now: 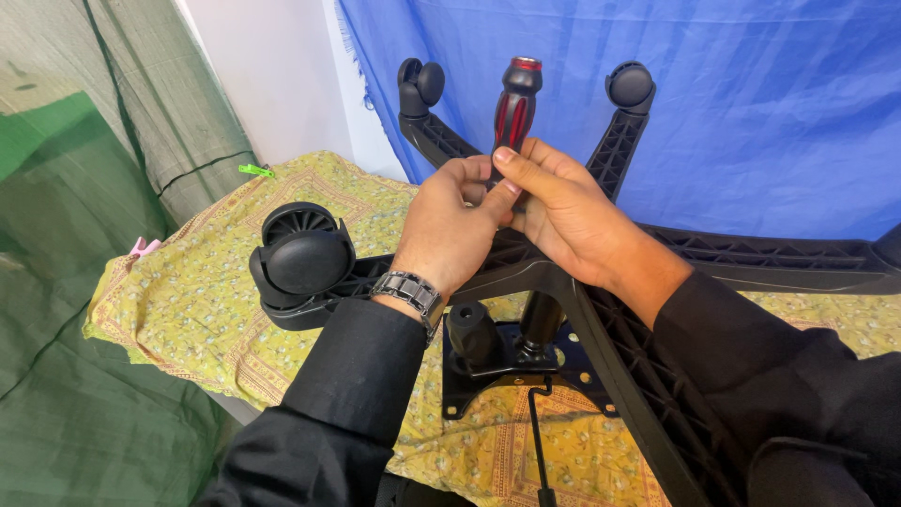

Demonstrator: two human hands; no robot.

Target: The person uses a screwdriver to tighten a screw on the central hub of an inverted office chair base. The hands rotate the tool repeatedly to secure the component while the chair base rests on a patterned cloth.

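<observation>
Gripping the screwdriver (pixel 514 103) with both hands, you have them pressed together at the centre of the chair base (pixel 657 376). Your left hand (pixel 449 230) curls around the lower end of the tool, fingers folded in, with a metal watch (pixel 410 293) on its wrist. Your right hand (pixel 563 216) wraps over from the other side, its fingertips touching the left hand's knuckles and closing on the same stretch of the tool. The black-and-red handle stands nearly upright above your fingers, tilted slightly to the right, its red-ringed cap on top; the shaft and tip are hidden behind your hands, so you cannot tell what the tip meets.

Just beneath your hands sits the hub of the black plastic chair base, lying upside down with its ribbed arms spreading outward. One arm runs left to a large wheel (pixel 302 253) close to your left wrist. Two arms rise away from you, each ending in a small wheel (pixel 422 84) near the blue cloth (pixel 751 113) hanging behind. Another arm runs right, and one comes down towards your right sleeve. Below the hub, a black column meets a flat metal plate (pixel 507 371) with a stubby black knob on it.

Everything rests on a yellow patterned sheet (pixel 188 300), with green fabric (pixel 75 235) draped at the left.
</observation>
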